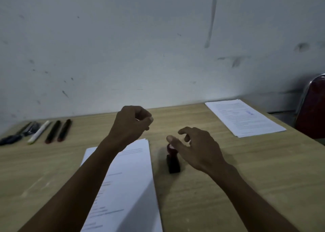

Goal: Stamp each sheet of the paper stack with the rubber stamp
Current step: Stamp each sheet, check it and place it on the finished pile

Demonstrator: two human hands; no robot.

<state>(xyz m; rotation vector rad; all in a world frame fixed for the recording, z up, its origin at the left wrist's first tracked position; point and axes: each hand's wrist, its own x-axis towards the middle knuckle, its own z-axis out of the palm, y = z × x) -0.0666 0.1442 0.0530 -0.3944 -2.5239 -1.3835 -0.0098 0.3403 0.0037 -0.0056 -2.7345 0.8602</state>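
A pale wooden surface (246, 179) runs up to a scuffed white wall (140, 38). The paper stack (130, 182) lies at about 6 o'clock, printed side up, its long edge running toward the wall and its near end leaving the view at the bottom. Just beside its right edge, apart from it, the rubber stamp (173, 161) stands upright on the wood: a dark block base with a reddish knob on top. The right hand (197, 149) hangs over the stamp from the 4 o'clock side, its fingers (184, 131) loosely curved and spread; the thumb lies across the knob in this view, but whether it touches the stamp cannot be told, and nothing is clasped. The left hand (131, 124) is raised above the far end of the stack, its forearm crossing the sheets, its fingers curled in toward the palm with the thumb against them; nothing is seen held between them. At 2 o'clock, well apart from the stamp, a second pile of printed sheets (246, 117) lies near the surface's far right corner, with a small blue mark on its top page. At 10 o'clock a row of pens and markers (45, 131) lies side by side near the wall. A dark red chair (313, 108) with a metal frame shows at the right edge.
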